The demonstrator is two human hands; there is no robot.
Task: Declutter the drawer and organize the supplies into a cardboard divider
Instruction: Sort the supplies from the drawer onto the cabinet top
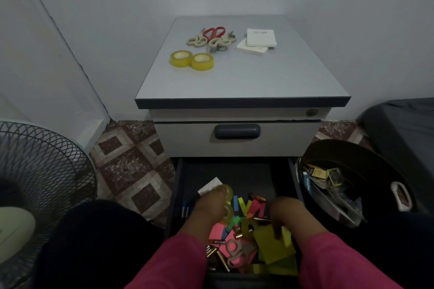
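The lower drawer is pulled out and cluttered with sticky notes, batteries, coloured tabs, pens and beige-handled scissors. My left hand grips yellow tape rolls inside the drawer. My right hand pinches a yellow-green sticky note pad next to another tape roll. On the cabinet top lie two yellow tape rolls, several scissors and two white notepads. No cardboard divider is in view.
A dark round bin holding boxes and packaging stands right of the drawer. A black fan stands at the left on the patterned tile floor. The upper drawer is closed. A dark object sits at the far right.
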